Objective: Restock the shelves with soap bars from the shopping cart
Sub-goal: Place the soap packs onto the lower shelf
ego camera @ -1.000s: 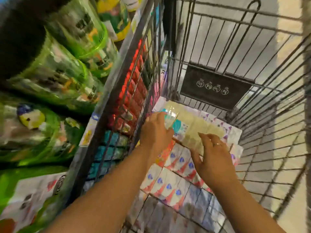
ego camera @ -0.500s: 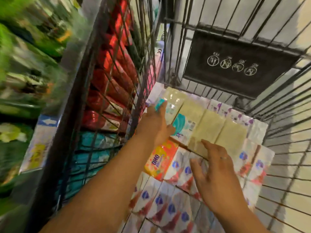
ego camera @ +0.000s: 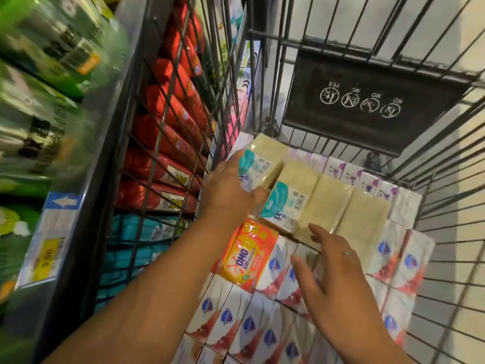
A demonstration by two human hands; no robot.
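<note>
In the head view, your left hand (ego camera: 228, 189) is curled round the near end of a pale yellow soap bar (ego camera: 262, 164). It holds the bar tilted at the far left corner of the shopping cart (ego camera: 451, 258), just beside the wire wall. Your right hand (ego camera: 338, 277) is spread with straight fingers above the white boxes (ego camera: 236, 319). I cannot tell if it touches them.

I think the step is to lift this bar out toward the shelf (ego camera: 78, 232) on your left. Lift it straight up first, so that it does not catch the wire. The wrap looks smooth, so hold it firmly. You may rest the right hand on the row of yellow bars (ego camera: 349, 208), so that the next bar does not follow.

On writing: the orange pack (ego camera: 248, 254) reads "OMO". The yellow bars have a teal label with a barcode, and its word is perhaps "Gali". The white boxes show a blue shield mark, too small to read. The dark flap (ego camera: 367, 101) shows "YES, NO, NO, NO" upside down. The price label (ego camera: 49, 256) is blurred.
</note>
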